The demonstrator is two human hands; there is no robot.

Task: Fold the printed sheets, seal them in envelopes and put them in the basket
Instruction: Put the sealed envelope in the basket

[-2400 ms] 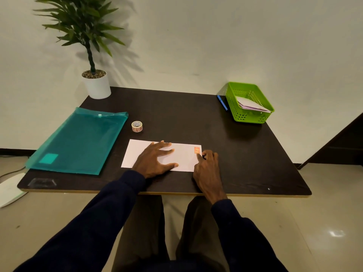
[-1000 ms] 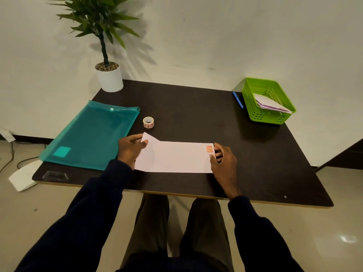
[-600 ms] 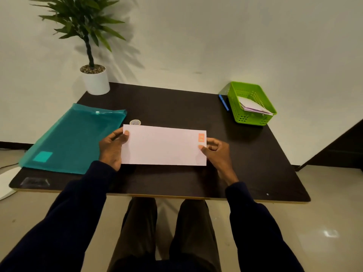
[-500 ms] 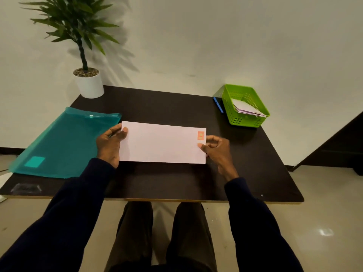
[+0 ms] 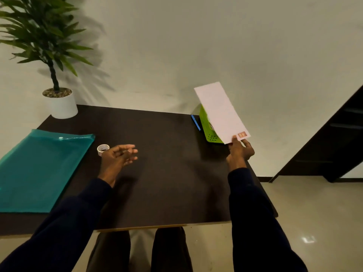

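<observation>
Right hand [image 5: 238, 152] pinches envelope [image 5: 221, 112] corner at green basket [image 5: 208, 130], far right. Left hand [image 5: 117, 158] empty, fingers loosely spread. Dark table [image 5: 167, 173] — teal folder [image 5: 39, 169] left, pale wall [image 5: 196, 46] behind.

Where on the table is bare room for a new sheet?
Bare: the middle of the table, between left hand and basket, and the back strip from plant to pen. Crowded: the left side with folder and tape; the far right corner, where the right hand holds the envelope by the basket.
</observation>
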